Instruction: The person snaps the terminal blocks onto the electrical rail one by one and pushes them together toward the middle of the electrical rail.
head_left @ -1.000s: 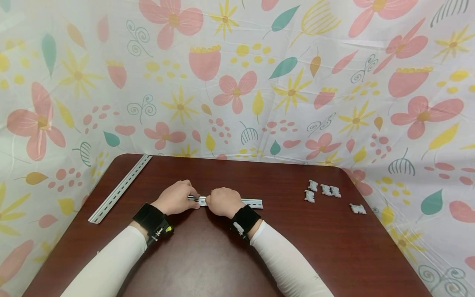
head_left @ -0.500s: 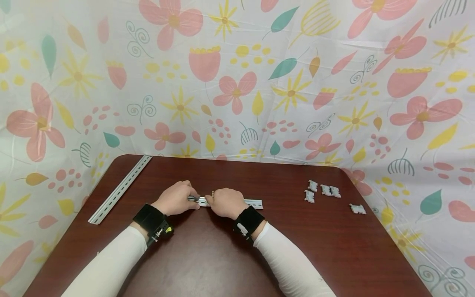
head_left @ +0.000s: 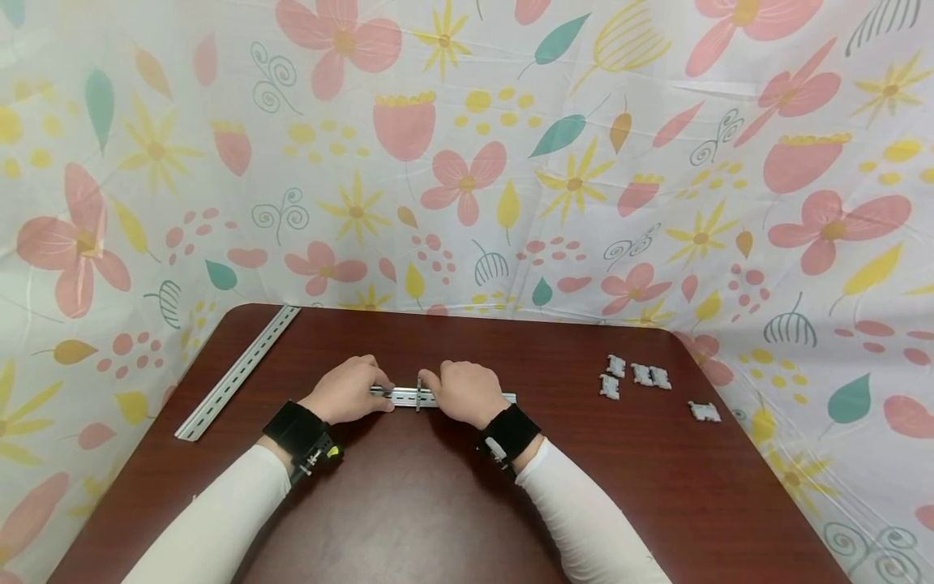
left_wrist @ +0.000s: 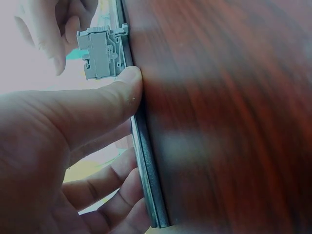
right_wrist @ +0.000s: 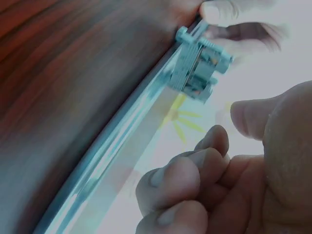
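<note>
A slotted metal DIN rail [head_left: 403, 397] lies crosswise on the table in front of me. My left hand [head_left: 346, 391] grips its left end, the thumb [left_wrist: 119, 95] against the near edge and the fingers on the far side. A grey terminal block [left_wrist: 101, 54] stands upright across the rail, just right of the left thumb; the head view shows this block [head_left: 419, 394] edge-on. My right hand [head_left: 469, 393] hovers over the rail right of the block. In the right wrist view its fingers [right_wrist: 178, 183] are loosely bent, with nothing between them and the thumb, apart from the block [right_wrist: 199, 66].
A longer DIN rail [head_left: 237, 373] lies slantwise along the table's left side. Several loose grey terminal blocks lie at the right: a pair [head_left: 650, 375], two more left of it, and one block [head_left: 704, 412] near the right edge. A flowered cloth [head_left: 467, 243] hangs behind the table [head_left: 379, 503].
My right hand has let go of the terminal block and moved right, its fingers loosening, so the block now shows on the rail. The left hand has stayed on the rail's left end.
</note>
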`<state>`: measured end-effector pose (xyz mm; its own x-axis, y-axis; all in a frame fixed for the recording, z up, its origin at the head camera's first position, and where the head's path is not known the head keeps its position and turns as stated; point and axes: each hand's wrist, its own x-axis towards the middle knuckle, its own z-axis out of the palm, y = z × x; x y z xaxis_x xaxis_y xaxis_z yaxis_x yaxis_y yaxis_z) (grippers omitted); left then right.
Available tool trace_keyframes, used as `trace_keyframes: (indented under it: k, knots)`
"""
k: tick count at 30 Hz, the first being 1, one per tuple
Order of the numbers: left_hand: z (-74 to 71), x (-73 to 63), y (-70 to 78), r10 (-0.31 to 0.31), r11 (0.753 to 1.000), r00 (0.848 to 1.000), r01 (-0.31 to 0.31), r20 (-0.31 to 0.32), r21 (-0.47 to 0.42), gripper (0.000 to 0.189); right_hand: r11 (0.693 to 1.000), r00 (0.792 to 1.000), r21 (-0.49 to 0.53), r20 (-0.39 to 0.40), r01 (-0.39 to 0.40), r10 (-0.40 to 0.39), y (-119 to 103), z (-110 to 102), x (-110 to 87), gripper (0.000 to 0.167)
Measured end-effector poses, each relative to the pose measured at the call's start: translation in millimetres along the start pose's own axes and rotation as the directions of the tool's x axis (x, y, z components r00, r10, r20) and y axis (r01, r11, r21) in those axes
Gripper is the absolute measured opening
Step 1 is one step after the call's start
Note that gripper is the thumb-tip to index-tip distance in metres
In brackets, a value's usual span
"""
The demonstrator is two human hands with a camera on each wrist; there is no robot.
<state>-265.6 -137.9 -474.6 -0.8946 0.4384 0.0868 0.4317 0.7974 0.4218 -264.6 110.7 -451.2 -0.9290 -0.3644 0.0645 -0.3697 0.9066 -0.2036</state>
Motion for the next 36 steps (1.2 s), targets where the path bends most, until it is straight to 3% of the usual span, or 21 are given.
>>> trace_keyframes:
  k: [11,23,36]
  knots:
    - [-0.8,-2.6,0.8,0.002,1.000,1.000,-0.002,0.006,-0.002,0.023,0.997,0.996,-0.012,-0.058,-0.074,0.074,37,-6,-12.9,0.051]
    - [-1.5,-2.4,0.8,0.005,1.000,1.000,-0.005,-0.002,-0.002,0.024,0.982,0.972,0.009,-0.142,-0.187,0.187,86,-18,-19.7,0.044]
    - [1.6,-2.3,-0.7,0.006,1.000,1.000,-0.006,-0.012,-0.008,0.025,0.945,0.938,-0.004,-0.115,-0.328,0.326,134,-32,-26.8,0.051]
